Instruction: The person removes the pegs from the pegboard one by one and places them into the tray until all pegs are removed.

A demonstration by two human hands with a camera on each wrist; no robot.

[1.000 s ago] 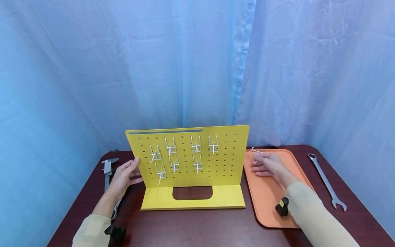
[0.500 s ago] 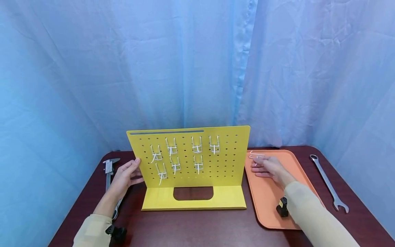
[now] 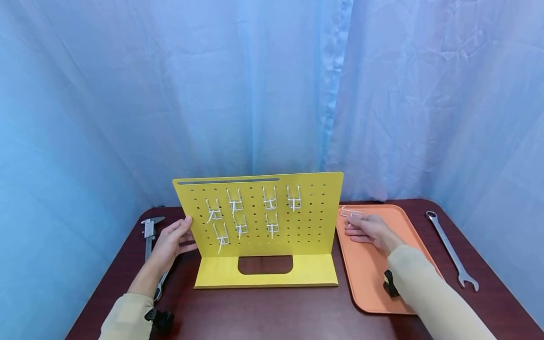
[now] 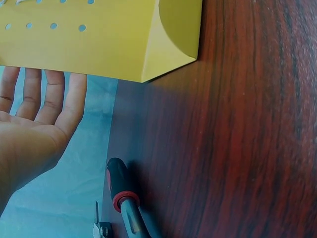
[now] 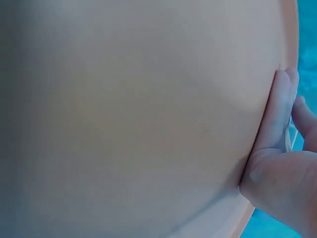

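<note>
Head view gives me the curtain [image 3: 250, 85], with the table [image 3: 255, 311] before it. Mid-table stands the yellow board [image 3: 255, 248], the orange tray [image 3: 365, 278] right of it, a wrench [image 3: 452, 250] beyond that. I see a caliper [image 3: 148, 229] on the left; left wrist view adds a dark-handled tool [image 4: 123, 183] near it. The left hand [image 3: 172, 243] has the board's left edge between thumb and fingers. The right hand [image 3: 370, 231] pinches a white hook [image 3: 352, 210] at the tray's far left corner. I count seven more hooks [image 3: 272, 228] on the board.
</note>
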